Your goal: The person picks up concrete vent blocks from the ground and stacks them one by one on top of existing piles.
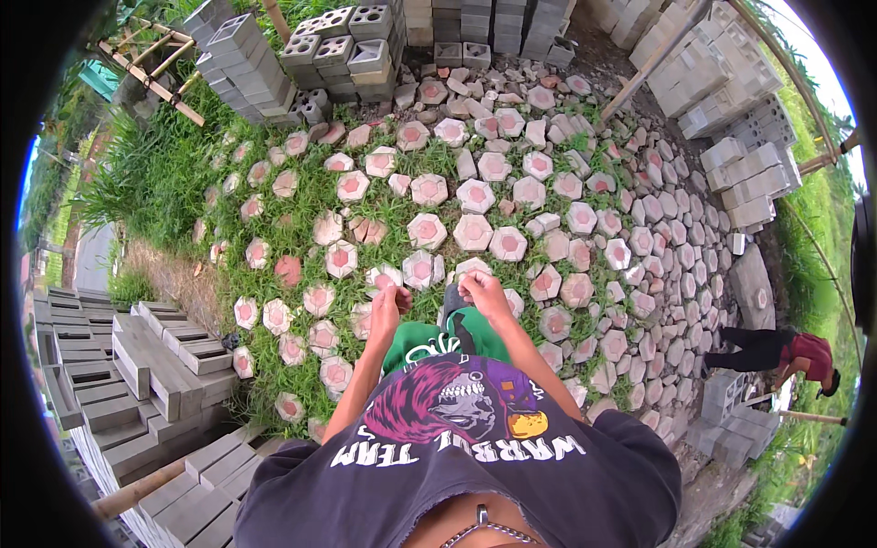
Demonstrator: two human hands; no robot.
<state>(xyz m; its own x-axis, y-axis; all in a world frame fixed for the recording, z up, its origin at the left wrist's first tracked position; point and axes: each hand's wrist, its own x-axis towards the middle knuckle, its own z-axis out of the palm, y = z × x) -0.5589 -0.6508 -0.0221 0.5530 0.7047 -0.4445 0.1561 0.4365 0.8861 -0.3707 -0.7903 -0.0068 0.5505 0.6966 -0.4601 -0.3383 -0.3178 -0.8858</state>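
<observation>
The left hand (393,296) is hovering in front of the body with its fingers curling inward, and the right hand (482,290) is mirroring it, well short of touching. Whether either is fully closed or pinching something small I cannot tell. Between and just beyond them in the view, a hexagonal paving stone (421,269) with a pinkish centre is lying on the ground. Below the hands, a green garment (489,340) is showing past the hem of a dark printed shirt (539,461).

Farther out, many similar stones are spreading across the ground, with grass (178,173) growing between them on the left and the stones crowding closer on the right. A reddish piece (288,270) is lying among those on the left.

Around the edges, grey blocks are standing in stacks. The hollow blocks (334,50) at the top are showing round openings, too dark to see into; the left pile (155,365) is showing slot-like ones. Pale blocks (717,87) are rising at upper right. At far right, a co-worker (806,357) in a maroon top is bending beside a smaller block stack (731,416).
</observation>
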